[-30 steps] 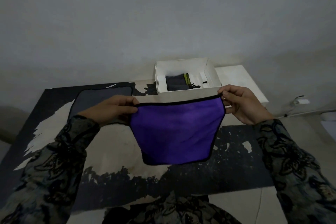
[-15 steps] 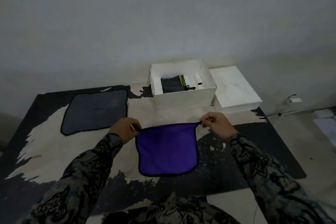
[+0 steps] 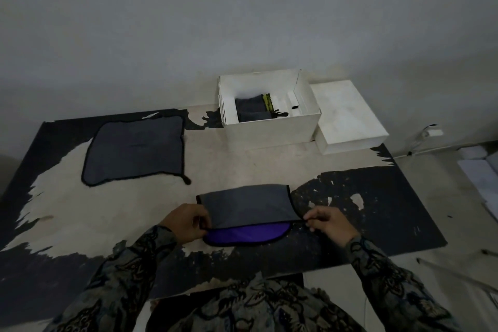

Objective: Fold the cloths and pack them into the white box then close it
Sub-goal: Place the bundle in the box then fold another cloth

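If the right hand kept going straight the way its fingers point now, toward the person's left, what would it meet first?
The right hand pinches the purple-and-grey cloth at its corner, so it would push into that cloth first; beyond it, probably the left hand.

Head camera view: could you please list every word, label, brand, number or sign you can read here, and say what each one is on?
None can be read.
The open white cardboard box, its white lid and the purple-and-grey cloth show no lettering.
The yellow-green strip inside the box is too small and dim to read.

Plain home room: worn table [image 3: 242,167], bare grey wall [image 3: 242,21].
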